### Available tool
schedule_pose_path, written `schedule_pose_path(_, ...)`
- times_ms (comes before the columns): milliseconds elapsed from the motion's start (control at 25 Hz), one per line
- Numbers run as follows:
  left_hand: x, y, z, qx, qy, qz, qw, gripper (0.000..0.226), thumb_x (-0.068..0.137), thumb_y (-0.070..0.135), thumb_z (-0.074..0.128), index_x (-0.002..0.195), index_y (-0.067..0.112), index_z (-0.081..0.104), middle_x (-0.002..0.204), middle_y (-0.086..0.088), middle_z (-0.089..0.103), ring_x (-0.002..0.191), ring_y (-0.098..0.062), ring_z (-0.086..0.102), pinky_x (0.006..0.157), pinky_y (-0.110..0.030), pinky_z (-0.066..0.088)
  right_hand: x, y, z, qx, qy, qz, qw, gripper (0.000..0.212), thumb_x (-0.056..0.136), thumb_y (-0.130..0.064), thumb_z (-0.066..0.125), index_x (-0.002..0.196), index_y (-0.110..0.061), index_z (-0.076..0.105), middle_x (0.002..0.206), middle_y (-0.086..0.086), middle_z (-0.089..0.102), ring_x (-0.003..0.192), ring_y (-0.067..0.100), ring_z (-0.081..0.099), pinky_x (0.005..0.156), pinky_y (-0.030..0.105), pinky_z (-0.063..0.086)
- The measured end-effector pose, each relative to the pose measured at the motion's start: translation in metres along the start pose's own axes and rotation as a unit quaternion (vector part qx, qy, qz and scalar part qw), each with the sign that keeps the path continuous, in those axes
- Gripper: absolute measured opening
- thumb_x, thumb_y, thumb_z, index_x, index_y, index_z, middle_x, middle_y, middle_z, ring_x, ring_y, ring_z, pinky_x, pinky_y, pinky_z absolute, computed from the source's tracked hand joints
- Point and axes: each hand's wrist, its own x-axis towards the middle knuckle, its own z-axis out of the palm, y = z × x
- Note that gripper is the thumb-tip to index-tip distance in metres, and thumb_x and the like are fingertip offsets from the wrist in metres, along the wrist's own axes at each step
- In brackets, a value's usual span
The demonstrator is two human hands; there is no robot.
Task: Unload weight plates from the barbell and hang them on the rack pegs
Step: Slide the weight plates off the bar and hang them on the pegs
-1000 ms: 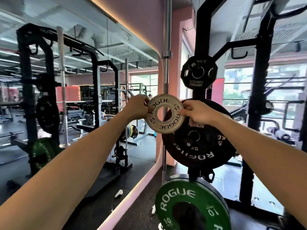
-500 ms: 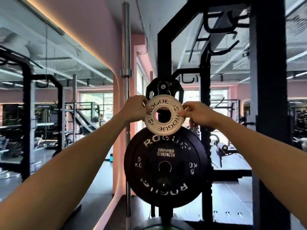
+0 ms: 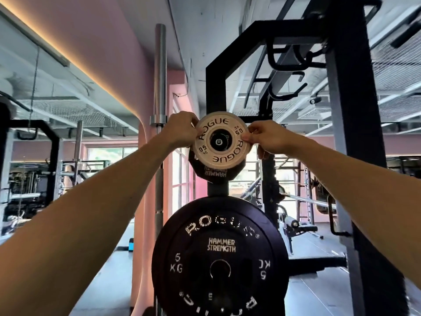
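The small white plate (image 3: pixel 221 140) was held between the two hands, level with the upper peg (image 3: pixel 219 141) of the black rack upright (image 3: pixel 215 87). The left hand (image 3: pixel 182 130) gripped the plate's left rim, fingers curled round the edge; the right hand (image 3: pixel 264 139) pinched the right rim between thumb and fingertips. The plate's centre hole sat around the peg end, whose bolt head showed through the hole. Whether the plate already rested on the peg or was carried wholly by the hands could not be told.

The white plate read "ROGUE" twice around its face, with "0.5 KG" at lower left and smaller figures at upper right. Directly behind it on the same peg hung a small black plate (image 3: pixel 214 174), its visible lower edge printed "HAMMER STRENGTH" upside down. Below the white plate, a larger black plate (image 3: pixel 218 258) on the lower peg read "ROGUE" at top and bottom, "HAMMER STRENGTH" in the middle and "5 KG" on either side.

Half a second earlier the white plate had been lower, overlapping the top of the large black plate, its hole open with no peg through it. It had since been raised and lined up over the upper peg, both hands keeping their grips.
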Motion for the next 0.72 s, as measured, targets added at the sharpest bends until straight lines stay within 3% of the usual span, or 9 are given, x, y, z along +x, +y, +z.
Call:
schedule_pose_path(80,0.007,-0.007,0.007,-0.001,-0.003,0.004,1.0,0.026,0.093,0.016,0.063,0.114,0.001,0.061,0.104,-0.018,0.067,0.078,-0.029,0.069,0.06,-0.028,0.053,0.009,0.005,0.003,-0.005,-0.005,0.007,1.0,0.017,0.096,-0.025,0.055,0.096,-0.009,0.059,0.076,0.008,0.066,0.044,0.016,0.056,0.043,0.027,0.046)
schedule_pose_path(240,0.024,-0.029,0.022,0.02,-0.001,0.003,1.0,0.029,0.093,0.023,0.063,0.116,0.004,0.061,0.108,-0.017,0.067,0.087,-0.031,0.068,0.074,-0.037,0.057,0.031,0.022,0.017,-0.001,-0.004,0.028,1.0,0.018,0.096,-0.025,0.056,0.096,-0.007,0.057,0.073,0.009,0.067,0.04,0.015,0.057,0.039,0.025,0.046)
schedule_pose_path(360,0.036,-0.044,0.037,0.026,0.021,0.0,0.999,0.029,0.086,0.027,0.073,0.103,0.012,0.055,0.099,-0.013,0.066,0.084,-0.03,0.066,0.077,-0.043,0.057,0.048,0.035,0.023,0.002,0.018,0.053,0.998,0.023,0.092,-0.028,0.063,0.088,-0.006,0.062,0.076,0.012,0.07,0.042,0.017,0.059,0.039,0.024,0.045)
schedule_pose_path(560,0.057,-0.068,0.066,0.065,0.062,-0.028,0.996,0.034,0.083,0.04,0.073,0.087,0.015,0.05,0.09,-0.008,0.062,0.08,-0.029,0.062,0.075,-0.04,0.053,0.07,0.059,0.036,-0.052,0.036,0.074,0.995,0.032,0.088,-0.035,0.067,0.078,-0.005,0.071,0.069,0.01,0.071,0.042,0.014,0.06,0.036,0.021,0.042)
schedule_pose_path(720,0.075,-0.094,0.101,0.052,0.05,-0.059,0.996,0.03,0.084,0.041,0.069,0.086,0.018,0.05,0.092,-0.008,0.064,0.085,-0.031,0.064,0.079,-0.044,0.055,0.091,0.088,0.065,-0.052,0.09,0.082,0.991,0.033,0.089,-0.033,0.066,0.069,-0.006,0.063,0.065,0.014,0.07,0.044,0.019,0.059,0.046,0.03,0.05)
